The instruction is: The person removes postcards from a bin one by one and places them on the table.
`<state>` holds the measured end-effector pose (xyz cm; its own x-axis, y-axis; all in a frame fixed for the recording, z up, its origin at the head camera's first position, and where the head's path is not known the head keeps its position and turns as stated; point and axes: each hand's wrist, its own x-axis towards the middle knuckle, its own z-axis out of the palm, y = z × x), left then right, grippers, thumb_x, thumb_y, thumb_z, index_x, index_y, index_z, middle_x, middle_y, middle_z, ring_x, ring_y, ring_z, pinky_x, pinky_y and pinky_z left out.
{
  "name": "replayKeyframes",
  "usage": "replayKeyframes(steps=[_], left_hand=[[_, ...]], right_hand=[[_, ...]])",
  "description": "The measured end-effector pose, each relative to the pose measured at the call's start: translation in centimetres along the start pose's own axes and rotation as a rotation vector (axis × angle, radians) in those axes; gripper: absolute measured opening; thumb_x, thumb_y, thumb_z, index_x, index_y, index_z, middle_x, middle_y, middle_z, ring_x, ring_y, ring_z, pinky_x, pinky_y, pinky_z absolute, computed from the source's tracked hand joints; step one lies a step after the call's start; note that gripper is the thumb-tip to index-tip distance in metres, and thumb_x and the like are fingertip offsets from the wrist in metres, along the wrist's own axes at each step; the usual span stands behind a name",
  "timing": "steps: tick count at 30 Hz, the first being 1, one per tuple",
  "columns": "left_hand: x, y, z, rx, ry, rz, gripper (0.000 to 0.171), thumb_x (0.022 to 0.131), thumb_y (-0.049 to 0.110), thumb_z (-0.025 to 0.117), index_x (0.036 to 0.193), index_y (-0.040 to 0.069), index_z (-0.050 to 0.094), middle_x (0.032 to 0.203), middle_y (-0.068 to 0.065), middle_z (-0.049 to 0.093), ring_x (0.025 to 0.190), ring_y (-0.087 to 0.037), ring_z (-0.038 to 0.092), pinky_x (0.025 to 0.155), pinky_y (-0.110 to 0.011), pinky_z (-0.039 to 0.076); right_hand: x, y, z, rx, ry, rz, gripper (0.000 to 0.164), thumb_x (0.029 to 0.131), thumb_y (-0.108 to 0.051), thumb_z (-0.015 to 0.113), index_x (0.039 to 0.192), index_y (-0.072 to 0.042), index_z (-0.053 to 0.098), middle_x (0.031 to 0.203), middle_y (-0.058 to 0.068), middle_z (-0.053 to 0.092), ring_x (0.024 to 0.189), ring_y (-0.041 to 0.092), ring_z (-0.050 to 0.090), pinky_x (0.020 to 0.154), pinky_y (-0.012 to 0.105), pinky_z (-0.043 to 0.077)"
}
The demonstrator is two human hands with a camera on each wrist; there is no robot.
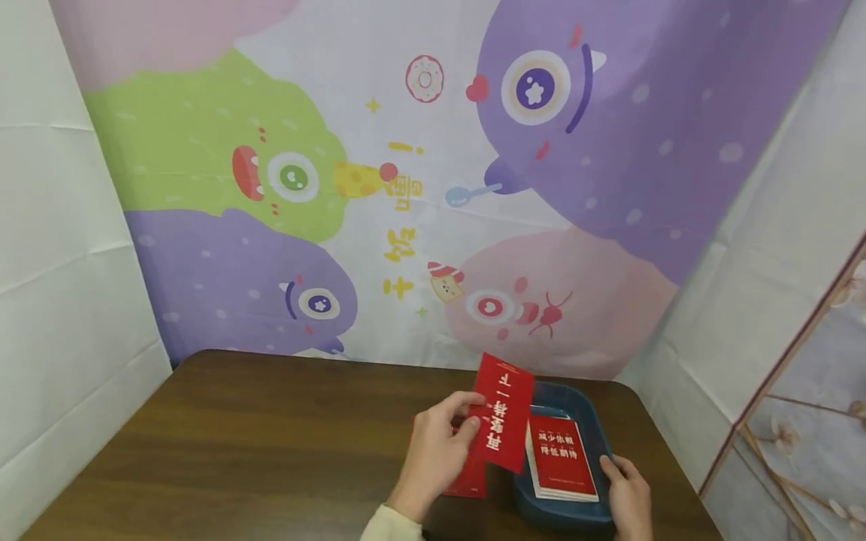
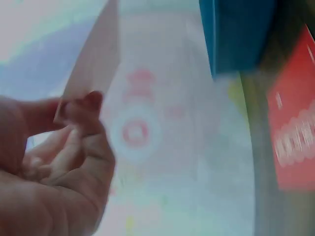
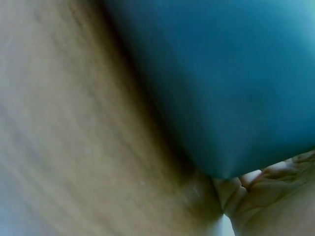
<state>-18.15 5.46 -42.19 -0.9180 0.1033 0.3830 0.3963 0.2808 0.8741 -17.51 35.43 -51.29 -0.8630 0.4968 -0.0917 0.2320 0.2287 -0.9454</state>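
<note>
My left hand (image 1: 434, 451) pinches a red card (image 1: 509, 421) with white characters between thumb and fingers, raised over the left side of a blue tray (image 1: 564, 520). The left wrist view shows this card (image 2: 96, 59) nearly edge-on, its pale back toward the camera. Inside the tray lies a stack of cards (image 1: 563, 454), a red one on top. My right hand (image 1: 629, 496) grips the tray's right rim, thumb over the edge; in the right wrist view its fingers (image 3: 275, 187) are partly hidden behind the tray wall (image 3: 226, 88).
Another red card (image 1: 470, 481) lies on the brown wooden table (image 1: 257, 443) left of the tray, partly covered by my left hand and the raised card. A cartoon-printed cloth (image 1: 379, 323) hangs behind the table, with white panels (image 1: 74, 300) at the sides.
</note>
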Motion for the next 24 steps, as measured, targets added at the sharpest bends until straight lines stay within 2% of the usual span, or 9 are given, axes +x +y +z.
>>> replayKeyframes(steps=[2,5,9,14,18,24], left_hand=[[-0.2,-1.3,-2.2,0.073,-0.002,-0.037,0.038,0.088,0.005,0.066,0.123,0.02,0.063,0.091,-0.002,0.071,0.077,-0.014,0.064,0.064,-0.033,0.052],[-0.5,-3.6,-4.8,0.151,-0.059,-0.118,0.053,0.087,0.001,0.067,0.135,0.015,0.051,0.091,-0.008,0.066,0.075,-0.018,0.064,0.059,-0.035,0.052],[-0.8,-6.0,-6.7,0.161,-0.164,-0.203,0.071,0.084,-0.003,0.067,0.146,0.009,0.034,0.091,-0.014,0.063,0.069,-0.02,0.064,0.052,-0.035,0.053],[-0.8,-7.5,-6.8,0.137,-0.223,-0.227,0.083,0.081,-0.006,0.069,0.15,0.001,0.024,0.084,-0.011,0.062,0.068,-0.018,0.061,0.057,-0.037,0.053],[-0.7,-8.4,-6.2,0.187,-0.222,-0.221,0.076,0.081,-0.002,0.07,0.145,-0.007,0.031,0.084,-0.008,0.061,0.07,-0.017,0.058,0.065,-0.039,0.052],[-0.8,-9.6,-5.8,0.228,-0.213,-0.23,0.065,0.081,-0.001,0.071,0.137,-0.013,0.041,0.081,-0.006,0.06,0.071,-0.018,0.057,0.068,-0.041,0.052]], right_hand=[[0.1,-0.2,0.0,0.016,-0.005,0.011,0.056,0.098,-0.039,0.053,0.13,0.008,0.049,0.096,0.015,0.065,0.076,0.017,0.058,0.07,0.036,0.045],[0.2,-0.4,0.0,0.019,-0.009,0.026,0.058,0.098,-0.04,0.053,0.131,0.008,0.048,0.098,0.016,0.064,0.076,0.017,0.058,0.069,0.036,0.045],[0.0,-0.4,-0.1,-0.022,0.008,0.012,0.058,0.098,-0.041,0.052,0.13,0.008,0.049,0.099,0.019,0.064,0.076,0.017,0.058,0.069,0.036,0.045],[-0.2,-0.3,-0.1,-0.11,0.035,-0.032,0.059,0.099,-0.043,0.05,0.129,0.008,0.052,0.108,0.027,0.061,0.08,0.019,0.055,0.075,0.038,0.042],[-0.2,-0.3,0.0,-0.131,0.042,-0.033,0.061,0.098,-0.046,0.05,0.128,0.008,0.052,0.112,0.031,0.059,0.084,0.024,0.055,0.077,0.041,0.041],[-0.3,-0.2,0.2,-0.136,0.035,-0.041,0.061,0.099,-0.044,0.048,0.129,0.009,0.051,0.12,0.035,0.054,0.096,0.034,0.052,0.082,0.043,0.04]])
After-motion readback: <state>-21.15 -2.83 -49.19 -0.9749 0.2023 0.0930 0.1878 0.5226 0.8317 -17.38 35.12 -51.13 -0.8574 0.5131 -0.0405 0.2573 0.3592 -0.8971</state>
